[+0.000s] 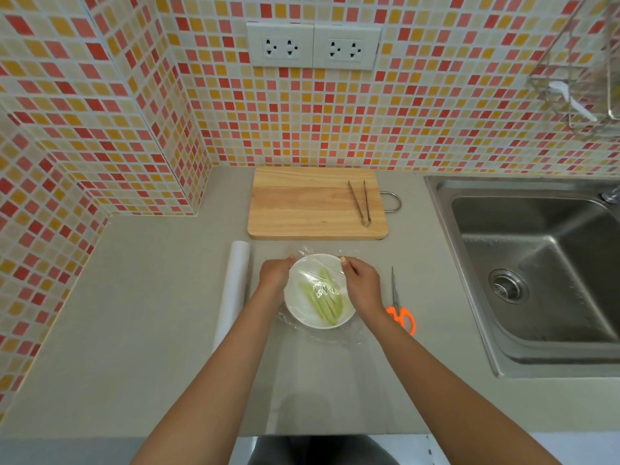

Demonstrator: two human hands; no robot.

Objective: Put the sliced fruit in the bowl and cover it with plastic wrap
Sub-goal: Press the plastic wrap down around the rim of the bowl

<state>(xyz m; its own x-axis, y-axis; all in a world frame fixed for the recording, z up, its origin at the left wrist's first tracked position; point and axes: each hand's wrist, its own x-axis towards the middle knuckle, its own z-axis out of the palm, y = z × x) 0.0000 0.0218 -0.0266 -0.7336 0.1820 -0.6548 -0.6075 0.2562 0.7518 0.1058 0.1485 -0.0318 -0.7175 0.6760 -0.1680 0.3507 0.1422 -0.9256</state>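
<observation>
A white bowl stands on the grey counter and holds several pale green fruit slices. A clear sheet of plastic wrap lies crinkled over the bowl's top and spills onto the counter around it. My left hand grips the bowl's left rim and the wrap there. My right hand grips the right rim, its thumb pressing the wrap near the far edge.
The plastic wrap roll lies left of the bowl. Orange-handled scissors lie to its right. Behind it, a wooden cutting board carries metal tongs. A steel sink fills the right side. Tiled walls close the back and left.
</observation>
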